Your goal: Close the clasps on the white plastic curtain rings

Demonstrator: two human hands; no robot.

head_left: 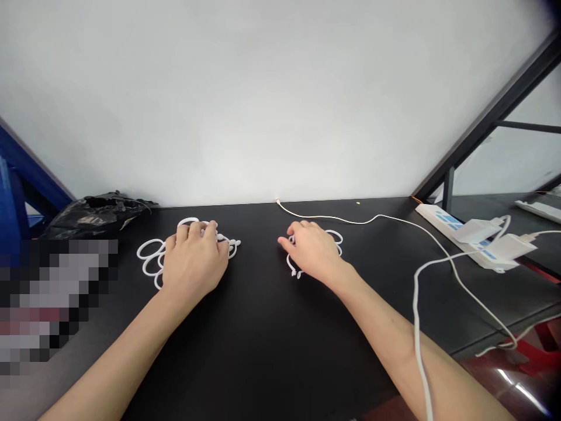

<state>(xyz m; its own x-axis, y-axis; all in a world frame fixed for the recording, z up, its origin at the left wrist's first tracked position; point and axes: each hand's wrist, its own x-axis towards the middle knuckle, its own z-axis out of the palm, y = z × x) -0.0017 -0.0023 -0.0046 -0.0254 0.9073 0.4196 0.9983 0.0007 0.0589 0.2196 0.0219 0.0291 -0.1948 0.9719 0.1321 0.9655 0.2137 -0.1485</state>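
On the left of the black table [236, 351], my left hand [193, 254] is closed over a coiled white cord [151, 250]. Loops of it show to the left of the hand, and thin ends with small knobs stick out past the thumb. Farther right, my right hand [313, 245] curls over a second, smaller white cord [336, 235], its thumb held apart from the fingers. A loop shows beside the wrist side, and two short ends lie below the thumb. Both palms face down, so the fingertips and the middle of each coil are hidden.
A crumpled black plastic bag [99, 213] lies at the back left. At right, a white power strip [438, 219] holds plugged-in adapters. A long white cable [350, 221] runs across the back, and another white cable [416, 304] hangs over my right forearm. A pale wall stands behind.
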